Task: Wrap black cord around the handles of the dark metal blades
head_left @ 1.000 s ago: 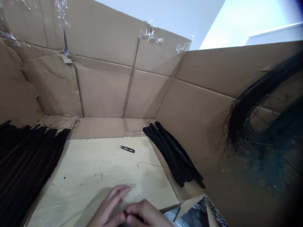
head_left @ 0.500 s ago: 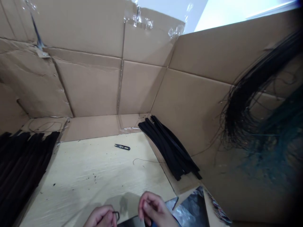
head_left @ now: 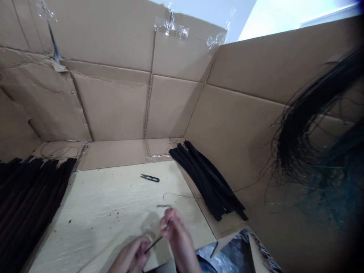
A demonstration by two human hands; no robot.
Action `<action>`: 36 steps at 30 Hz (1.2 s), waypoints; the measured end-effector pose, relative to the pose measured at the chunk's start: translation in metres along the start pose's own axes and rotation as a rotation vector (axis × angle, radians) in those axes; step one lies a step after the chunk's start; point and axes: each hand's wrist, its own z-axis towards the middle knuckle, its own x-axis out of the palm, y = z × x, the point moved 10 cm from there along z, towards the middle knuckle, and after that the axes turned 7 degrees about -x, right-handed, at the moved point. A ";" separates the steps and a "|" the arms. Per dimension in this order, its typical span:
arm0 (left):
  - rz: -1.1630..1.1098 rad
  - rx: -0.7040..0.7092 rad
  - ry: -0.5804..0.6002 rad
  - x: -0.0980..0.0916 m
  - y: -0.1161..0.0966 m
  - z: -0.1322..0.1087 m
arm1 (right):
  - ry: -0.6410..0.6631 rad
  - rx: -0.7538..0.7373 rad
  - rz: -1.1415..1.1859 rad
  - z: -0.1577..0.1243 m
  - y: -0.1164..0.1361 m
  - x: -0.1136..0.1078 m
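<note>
Head view: a thin black strand [head_left: 155, 242] lies at bottom centre, slanting from lower left to upper right. The left hand [head_left: 132, 259] is closed on its low end and the right hand [head_left: 178, 242] pinches the high end. The snips [head_left: 150, 178] lie higher in the frame, well apart.

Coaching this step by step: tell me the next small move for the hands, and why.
Probably free the right hand and reach forward for the snips. Both hands pinch a thin black strand stretched between them, with the left hand lower. The snips lie untouched on the board just beyond.
</note>
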 end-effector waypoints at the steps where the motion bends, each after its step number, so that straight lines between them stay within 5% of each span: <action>1: 0.036 0.014 -0.045 -0.003 0.008 0.002 | -0.087 -0.031 -0.071 0.017 0.008 -0.025; 4: 0.405 0.144 -0.356 -0.022 0.018 -0.001 | -0.331 -0.100 -0.343 0.078 0.029 -0.104; 7: 0.615 0.302 -0.510 -0.022 0.014 -0.006 | -0.416 -0.033 -0.660 0.135 0.027 -0.156; 11: 0.635 0.378 -0.561 -0.020 0.011 -0.004 | -0.331 0.044 -0.961 0.173 0.012 -0.174; 17: 0.538 0.366 -0.557 -0.024 0.011 -0.002 | -0.151 0.044 -1.108 0.185 0.005 -0.172; 21: 0.397 0.318 -0.521 -0.030 0.011 -0.002 | -0.038 -0.046 -1.007 0.183 0.019 -0.149; 27: 0.075 0.215 -0.462 -0.058 -0.001 0.002 | 0.218 -0.308 -0.670 0.130 0.079 -0.063; 32: -0.235 0.180 -0.438 -0.104 -0.043 0.011 | 0.461 -0.377 -0.506 0.057 0.112 0.014; 36: -0.500 0.216 -0.395 -0.129 -0.089 0.031 | 0.621 -0.370 -0.437 0.015 0.116 0.054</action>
